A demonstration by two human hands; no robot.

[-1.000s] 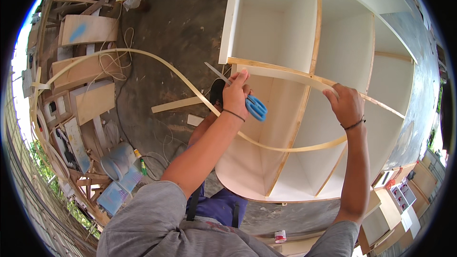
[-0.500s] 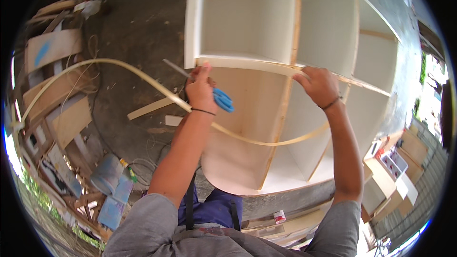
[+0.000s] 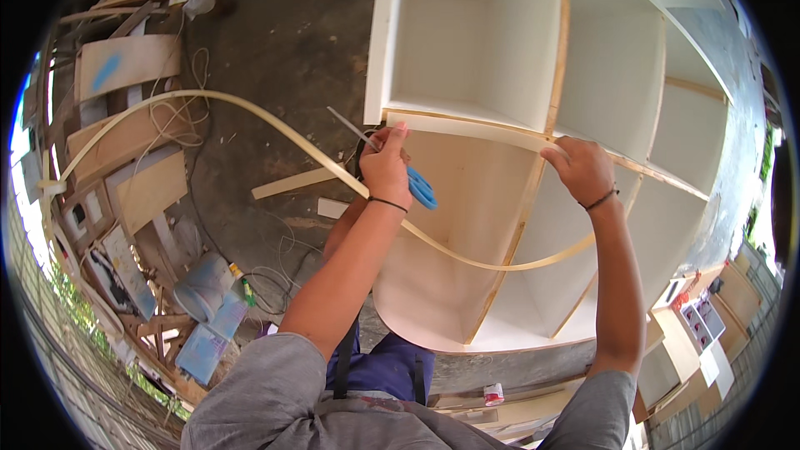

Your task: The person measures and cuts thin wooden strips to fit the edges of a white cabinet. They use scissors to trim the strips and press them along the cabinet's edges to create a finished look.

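A white cabinet (image 3: 479, 125) with raw wooden edges stands before me, its compartments facing up. A long pale edging strip (image 3: 510, 267) loops under my left forearm, from the far left round toward my right wrist. Its white end section (image 3: 467, 127) lies along the front of a divider edge, slightly below the bare wood. My left hand (image 3: 387, 173) pinches that end near the cabinet corner. Also gripped in it are scissors with blue handles (image 3: 422, 189), blades pointing up and left. My right hand (image 3: 583, 171) closes over the strip where two dividers meet; its fingertips are partly hidden.
Wooden offcuts (image 3: 296, 183) lie on the dark floor left of the cabinet. Boards (image 3: 125, 67), loose cords and a bucket (image 3: 202, 287) crowd the far left. A small red-and-white packet (image 3: 493, 394) rests on planks near me. More panels (image 3: 667, 358) stand at the right.
The whole view has shifted, so cabinet and hands appear farther right. My right hand has slid slightly left along the divider edge. Both hands keep their hold.
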